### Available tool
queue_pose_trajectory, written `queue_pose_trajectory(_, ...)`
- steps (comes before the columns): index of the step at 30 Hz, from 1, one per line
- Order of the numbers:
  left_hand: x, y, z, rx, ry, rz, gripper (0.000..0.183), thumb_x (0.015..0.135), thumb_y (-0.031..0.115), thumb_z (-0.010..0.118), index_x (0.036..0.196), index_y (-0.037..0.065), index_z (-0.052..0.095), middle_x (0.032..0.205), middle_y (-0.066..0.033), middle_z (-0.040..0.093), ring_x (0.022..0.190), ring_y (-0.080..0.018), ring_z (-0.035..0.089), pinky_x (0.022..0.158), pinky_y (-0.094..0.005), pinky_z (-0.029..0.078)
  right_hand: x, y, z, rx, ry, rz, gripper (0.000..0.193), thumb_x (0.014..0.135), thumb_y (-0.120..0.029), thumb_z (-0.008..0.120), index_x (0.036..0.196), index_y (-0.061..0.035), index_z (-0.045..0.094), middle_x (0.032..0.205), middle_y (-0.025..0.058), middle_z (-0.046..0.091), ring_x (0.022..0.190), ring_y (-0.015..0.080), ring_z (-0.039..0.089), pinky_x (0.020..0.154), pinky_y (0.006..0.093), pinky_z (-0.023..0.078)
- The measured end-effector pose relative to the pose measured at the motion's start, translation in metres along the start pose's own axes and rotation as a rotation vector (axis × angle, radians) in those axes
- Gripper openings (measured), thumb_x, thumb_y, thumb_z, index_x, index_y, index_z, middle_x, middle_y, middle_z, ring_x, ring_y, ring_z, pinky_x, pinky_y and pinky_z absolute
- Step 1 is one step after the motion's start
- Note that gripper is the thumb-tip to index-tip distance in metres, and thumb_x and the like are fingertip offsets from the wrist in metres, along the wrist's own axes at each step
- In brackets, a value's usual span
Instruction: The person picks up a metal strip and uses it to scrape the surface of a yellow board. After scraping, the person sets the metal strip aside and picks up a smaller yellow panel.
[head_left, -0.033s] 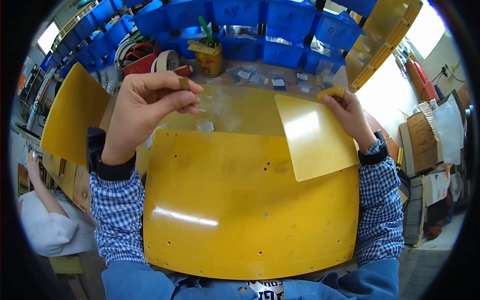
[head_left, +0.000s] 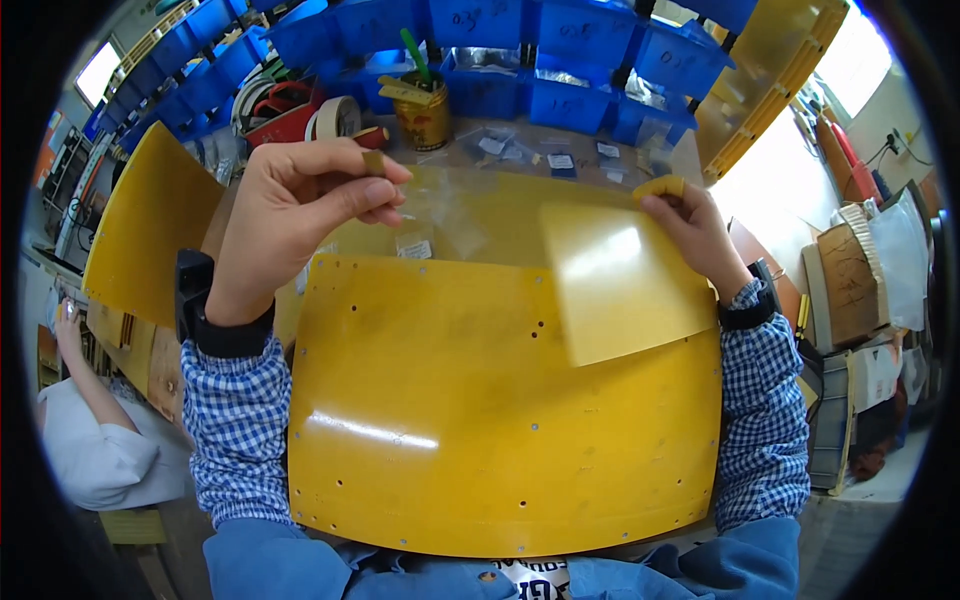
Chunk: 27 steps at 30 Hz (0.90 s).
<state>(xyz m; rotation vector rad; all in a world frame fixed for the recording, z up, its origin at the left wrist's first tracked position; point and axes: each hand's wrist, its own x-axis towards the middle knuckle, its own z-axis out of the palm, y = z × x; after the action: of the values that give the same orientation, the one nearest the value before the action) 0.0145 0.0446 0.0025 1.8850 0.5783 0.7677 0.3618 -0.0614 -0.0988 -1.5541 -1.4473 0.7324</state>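
My right hand [head_left: 685, 220] pinches the upper right corner of a thin, shiny yellow sheet [head_left: 625, 290]; a yellow cover wraps its index finger. The sheet hangs tilted over the right part of a large yellow board [head_left: 450, 400] and is slightly blurred. The board, with small holes and metal dots along its edges, lies in front of me. My left hand [head_left: 310, 205] is raised above the board's far left corner, its thumb and fingers closed in a pinch. A small brownish-yellow band shows at its index finger; whether anything is gripped there I cannot make out.
Blue bins [head_left: 480, 85] line the back. Before them stand a yellow tin [head_left: 422, 125] of tools, tape rolls [head_left: 338, 118] and small plastic bags [head_left: 500, 145]. A curved yellow panel [head_left: 145, 230] leans at left. Another person [head_left: 100, 440] works at the far left.
The yellow sheet's free left edge has swung a little leftward and its lower corner has dipped slightly. Both hands stay almost in place.
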Motion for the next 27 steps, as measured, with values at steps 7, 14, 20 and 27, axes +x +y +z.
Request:
queue_pose_trajectory(7, -0.001, 0.002, 0.002, 0.006, 0.019, 0.025, 0.008, 0.081, 0.0, 0.059, 0.086, -0.004, 0.063, 0.08, -0.0089, 0.063, 0.07, -0.0146, 0.063, 0.066, -0.0249, 0.053, 0.0, 0.01, 0.004, 0.081, 0.074, -0.012, 0.022, 0.085, -0.018, 0.06, 0.094, 0.0024, 0.06, 0.073, 0.0015, 0.059, 0.065, 0.0058, 0.052, 0.057, 0.0206, 0.042)
queue_pose_trajectory(14, -0.004, 0.0, -0.001, -0.024, 0.03, 0.015, 0.007, 0.081, 0.0, 0.059, 0.085, -0.004, 0.063, 0.08, -0.0088, 0.063, 0.069, -0.0149, 0.063, 0.066, -0.0246, 0.052, 0.0, 0.01, 0.002, -0.011, 0.052, -0.024, 0.025, 0.085, -0.018, 0.061, 0.094, 0.0043, 0.059, 0.072, 0.003, 0.059, 0.061, 0.0055, 0.051, 0.055, 0.0212, 0.042)
queue_pose_trajectory(20, -0.004, 0.001, -0.004, -0.017, 0.044, 0.012, 0.008, 0.081, -0.001, 0.059, 0.087, -0.004, 0.063, 0.083, -0.01, 0.064, 0.07, -0.0154, 0.064, 0.066, -0.0257, 0.053, -0.003, 0.01, -0.005, -0.076, 0.08, -0.057, 0.025, 0.085, -0.02, 0.061, 0.094, 0.0038, 0.059, 0.071, 0.003, 0.057, 0.061, 0.0075, 0.05, 0.056, 0.0211, 0.042)
queue_pose_trajectory(27, -0.004, 0.003, -0.009, -0.019, 0.078, 0.029, 0.01, 0.08, -0.003, 0.059, 0.089, -0.004, 0.064, 0.081, -0.0111, 0.065, 0.07, -0.0161, 0.064, 0.066, -0.0262, 0.054, -0.002, 0.005, -0.012, -0.089, 0.026, -0.001, 0.025, 0.084, -0.021, 0.062, 0.095, 0.0024, 0.059, 0.074, 0.0016, 0.058, 0.065, 0.0065, 0.051, 0.059, 0.0204, 0.042)
